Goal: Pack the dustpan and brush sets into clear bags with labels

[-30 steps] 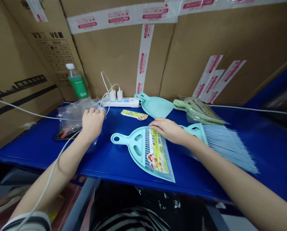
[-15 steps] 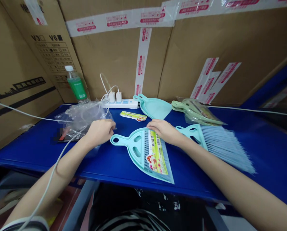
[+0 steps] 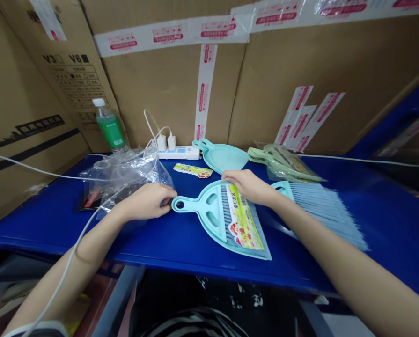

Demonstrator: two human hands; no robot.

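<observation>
A teal dustpan (image 3: 209, 214) with a small brush and a printed label card (image 3: 242, 221) on it lies on the blue table (image 3: 181, 241). My right hand (image 3: 246, 185) rests flat on the pan's far edge, fingers spread. My left hand (image 3: 149, 201) is closed on a clear plastic bag (image 3: 132, 171) just left of the pan's handle. A loose teal brush (image 3: 321, 208) lies under my right forearm.
A second teal dustpan (image 3: 223, 157), a bagged green set (image 3: 286, 164), a label card (image 3: 192, 170), a power strip with chargers (image 3: 176, 150) and a green bottle (image 3: 107, 125) stand at the back. Cardboard boxes (image 3: 170, 89) wall the table. A white cable (image 3: 37, 172) crosses the left.
My left hand has pulled a clear bag from the pile toward the dustpan's handle. The dustpan has shifted slightly right under my right hand.
</observation>
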